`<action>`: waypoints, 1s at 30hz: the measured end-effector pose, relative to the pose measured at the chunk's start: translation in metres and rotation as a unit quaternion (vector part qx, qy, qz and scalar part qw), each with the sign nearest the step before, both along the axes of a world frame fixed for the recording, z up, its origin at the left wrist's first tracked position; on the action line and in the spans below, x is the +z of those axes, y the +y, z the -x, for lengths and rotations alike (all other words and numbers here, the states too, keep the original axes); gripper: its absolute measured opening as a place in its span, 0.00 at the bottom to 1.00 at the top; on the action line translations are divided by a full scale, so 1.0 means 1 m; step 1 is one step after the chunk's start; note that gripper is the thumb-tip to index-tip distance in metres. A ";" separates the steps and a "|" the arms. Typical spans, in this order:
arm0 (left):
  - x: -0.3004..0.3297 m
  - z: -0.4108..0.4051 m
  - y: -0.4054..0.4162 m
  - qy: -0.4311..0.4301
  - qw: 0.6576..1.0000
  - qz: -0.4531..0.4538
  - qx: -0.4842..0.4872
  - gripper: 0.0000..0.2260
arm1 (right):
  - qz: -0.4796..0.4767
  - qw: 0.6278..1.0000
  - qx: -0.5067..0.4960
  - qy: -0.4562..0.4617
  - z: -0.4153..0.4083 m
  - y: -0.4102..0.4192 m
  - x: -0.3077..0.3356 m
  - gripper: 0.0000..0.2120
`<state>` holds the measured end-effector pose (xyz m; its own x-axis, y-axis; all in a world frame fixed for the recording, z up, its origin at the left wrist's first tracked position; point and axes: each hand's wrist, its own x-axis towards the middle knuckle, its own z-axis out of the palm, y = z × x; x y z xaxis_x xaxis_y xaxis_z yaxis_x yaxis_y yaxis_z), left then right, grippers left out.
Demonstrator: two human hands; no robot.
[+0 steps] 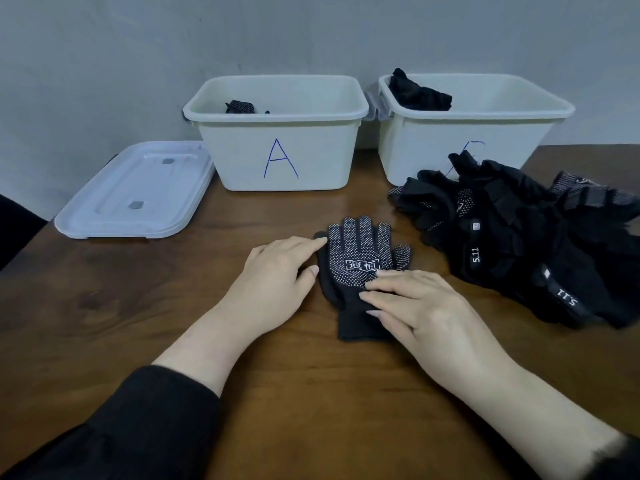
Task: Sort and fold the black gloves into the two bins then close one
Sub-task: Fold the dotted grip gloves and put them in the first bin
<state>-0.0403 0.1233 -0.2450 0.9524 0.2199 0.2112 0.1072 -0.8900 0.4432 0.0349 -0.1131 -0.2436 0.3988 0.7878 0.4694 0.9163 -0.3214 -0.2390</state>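
dotted black glove flat on table, glove pile right, two open bins

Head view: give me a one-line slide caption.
Both hands, left and right, flatten a dotted glove on the table before bin A.

The surface lies bare wood on the near side and far to the left of the hands, giving open room there. A dotted glove lies flat at the centre, with the left hand beside it and the right hand resting on it. Right of it, near but apart, a heap of gloves blocks the right side and hides part of the front of the right bin. Bin A stands at the back by the wall, a clear strip of wood between it and the glove. Both bins are open on top. A lid fills the back left corner.
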 end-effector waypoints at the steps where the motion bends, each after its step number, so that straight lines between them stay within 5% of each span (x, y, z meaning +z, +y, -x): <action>1: -0.001 0.000 0.000 0.000 1.000 -0.001 -0.002 0.21 | 0.003 1.000 0.008 0.002 0.001 0.000 -0.001 0.16; 6: -0.004 -0.001 -0.002 -0.001 0.999 -0.050 -0.017 0.20 | 0.041 0.998 0.027 0.028 0.001 -0.006 -0.002 0.18; 11: 0.003 -0.019 -0.013 -0.078 0.994 0.031 0.065 0.13 | 0.013 0.995 0.011 0.096 0.002 -0.011 0.002 0.21; 18: 0.002 -0.046 -0.034 -0.066 0.993 -0.025 0.097 0.14 | 0.022 0.993 -0.002 0.114 -0.003 -0.013 -0.003 0.19; 22: 0.002 -0.042 -0.030 -0.135 0.983 0.060 0.106 0.12 | 0.029 0.993 -0.004 0.114 -0.007 -0.014 -0.002 0.19; 30: 0.005 -0.032 -0.019 -0.071 0.987 0.063 0.131 0.13 | 0.107 0.983 0.044 0.142 -0.014 -0.025 0.008 0.23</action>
<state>-0.0082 0.1041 -0.2404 0.8216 0.4884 0.2939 0.2555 -0.7765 0.5760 0.0484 -0.1379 -0.2359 0.4160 0.8935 0.1693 0.8489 -0.3149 -0.4245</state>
